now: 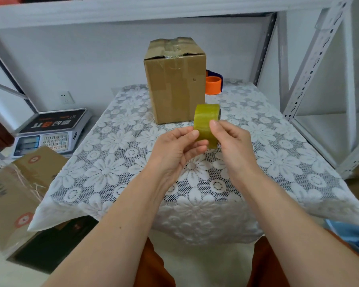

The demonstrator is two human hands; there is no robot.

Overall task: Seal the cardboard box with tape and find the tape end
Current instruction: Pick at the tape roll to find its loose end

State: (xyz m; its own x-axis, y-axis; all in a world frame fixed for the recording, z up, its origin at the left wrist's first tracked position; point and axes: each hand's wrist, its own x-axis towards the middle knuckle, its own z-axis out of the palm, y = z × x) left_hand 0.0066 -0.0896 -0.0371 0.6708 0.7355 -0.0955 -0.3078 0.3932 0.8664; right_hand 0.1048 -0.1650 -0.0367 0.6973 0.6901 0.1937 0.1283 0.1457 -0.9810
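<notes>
Nearest the camera, two bare forearms are stretched forward over the near edge of a table [298, 183] that is covered with a white lace cloth [116, 166] patterned with flowers. A roll of yellowish clear tape [205, 121] is held up between both hands above the middle of the cloth. The left hand [174, 150] is curled around the roll's lower left side, with its thumb pressed onto the outer band and its fingers closed beneath. The right hand [232, 137] is clamped on the roll's right side, with its thumb laid on the outer face of the tape near the left thumb. A loose tape end cannot be made out on the roll.

Just beyond the fingertips, a cardboard box [175, 83] is stood upright on the cloth; its top flaps are crossed by a strip of wrinkled clear tape and are slightly raised at the front edge. Behind the box, to the right of the fingers, an orange tape roll [212, 85] is partly hidden. Well to the left of the hands, an electronic scale [50, 131] is seen on a lower surface, with more cartons [13, 193] stacked nearer the camera. A white metal shelf frame [311, 59] is seen around the table.
</notes>
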